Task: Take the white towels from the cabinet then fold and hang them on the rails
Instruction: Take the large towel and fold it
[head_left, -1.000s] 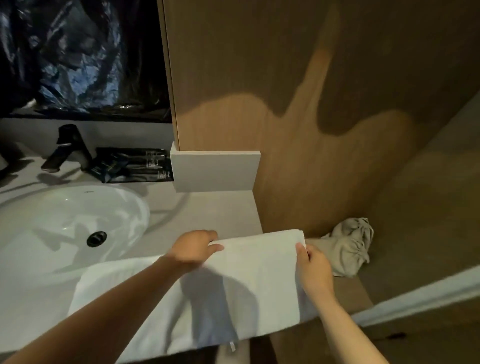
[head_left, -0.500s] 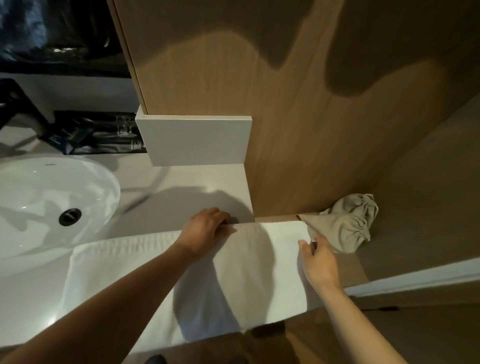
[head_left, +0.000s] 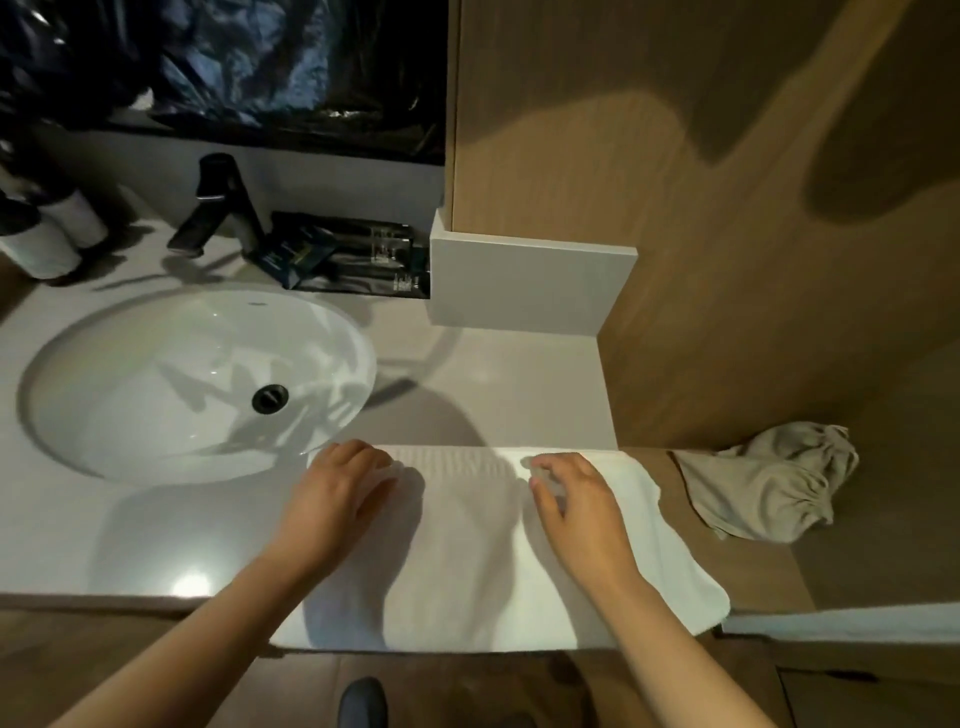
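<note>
Left grip (head_left: 337, 493): palm down, fingers relaxed and laid flat on the far left corner of the white towel (head_left: 467, 571). Right grip (head_left: 576, 504): fingers bent, tips on the towel near its far edge; blurred, so pinching or merely touching cannot be told. The towel lies folded on the counter (head_left: 493, 384), just right of the sink (head_left: 156, 374), its near edge at the counter front. A crumpled beige cloth (head_left: 763, 488) lies farther right of the sink, apart from the towel. A black faucet (head_left: 218, 208) stands behind the sink.
</note>
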